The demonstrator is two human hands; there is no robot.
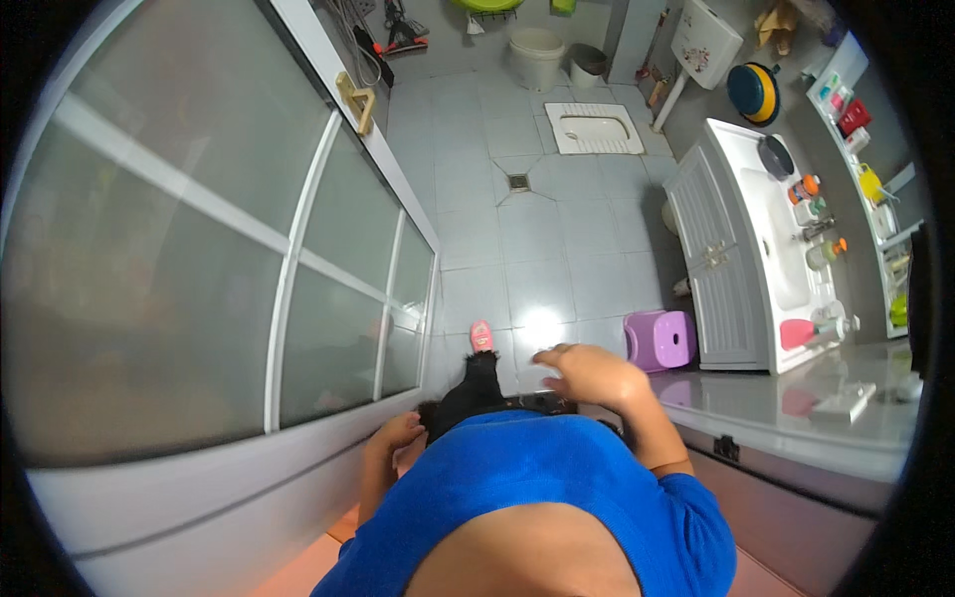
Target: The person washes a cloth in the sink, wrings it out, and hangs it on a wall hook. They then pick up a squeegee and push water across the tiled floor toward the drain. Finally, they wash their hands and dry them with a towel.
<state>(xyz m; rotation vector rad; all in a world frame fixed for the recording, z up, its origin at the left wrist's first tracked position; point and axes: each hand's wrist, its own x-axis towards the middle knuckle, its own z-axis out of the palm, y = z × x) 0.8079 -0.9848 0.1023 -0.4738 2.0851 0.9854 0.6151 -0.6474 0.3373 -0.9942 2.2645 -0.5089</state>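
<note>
The left hand [402, 430], its grip too hard to tell, is near the white door [286, 269], apart from the right hand [589, 375], spread loosely near the purple stool [652, 341] on the gray floor [537, 234].

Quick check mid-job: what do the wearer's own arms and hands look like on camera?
Both the left hand and the right hand are bare, with no gloves visible. The right forearm is uncovered up to a plain, bright blue sleeve matching the rest of the top. No cables or markings show on the arms.
</note>
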